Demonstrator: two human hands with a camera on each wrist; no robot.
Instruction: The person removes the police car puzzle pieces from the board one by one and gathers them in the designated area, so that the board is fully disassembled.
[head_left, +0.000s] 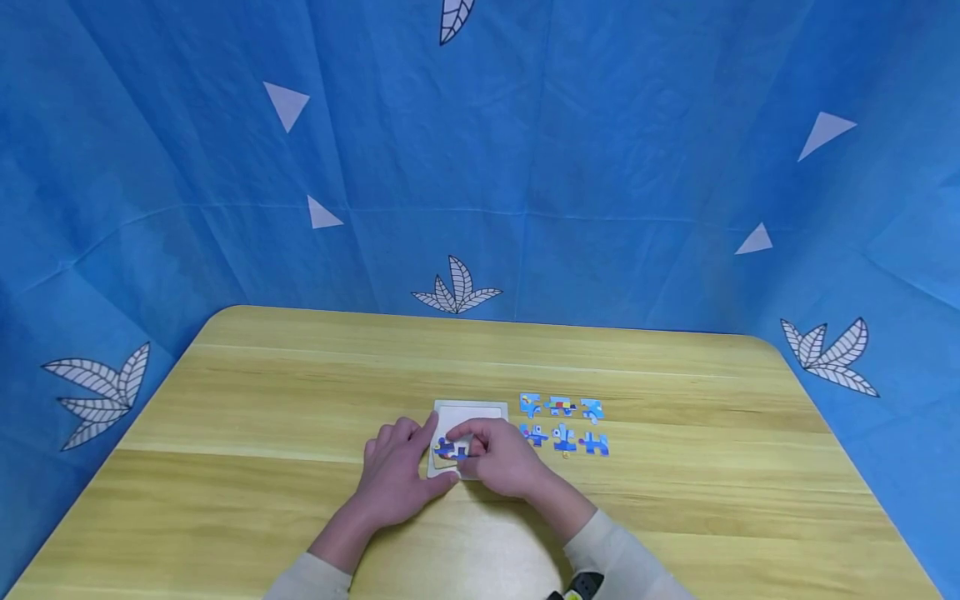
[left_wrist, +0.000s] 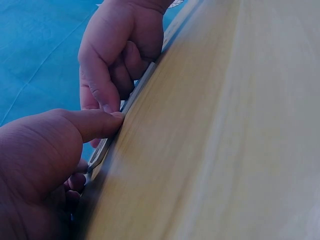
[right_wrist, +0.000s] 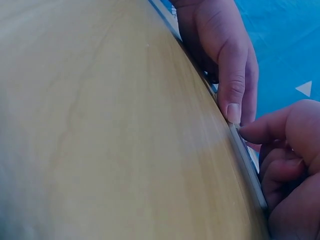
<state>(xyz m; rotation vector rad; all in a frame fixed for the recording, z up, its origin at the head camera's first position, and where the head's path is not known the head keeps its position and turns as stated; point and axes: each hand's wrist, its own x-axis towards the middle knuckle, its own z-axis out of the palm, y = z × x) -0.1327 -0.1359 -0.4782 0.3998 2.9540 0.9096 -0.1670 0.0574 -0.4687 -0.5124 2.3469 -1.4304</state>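
A pale square puzzle tray [head_left: 470,403] lies on the table. My left hand [head_left: 401,475] spans its left side, the thumb touching the front edge and the index finger along the left side. In the left wrist view, the left thumb lies against the tray's rim. My right hand [head_left: 501,458] is over the tray, its thumb and curved index finger pinching a blue jigsaw piece, mostly hidden by the fingers. Another dark-blue jigsaw piece [head_left: 444,447] shows in the tray's lower left. In the right wrist view, the right fingertips are close to the left thumb.
Several loose blue jigsaw pieces lie in two rows right of the tray, among them a corner piece [head_left: 529,403] and a lower-row piece [head_left: 564,438]. The wooden table [head_left: 300,367] ends at a blue curtain [head_left: 480,150] with leaf and triangle prints.
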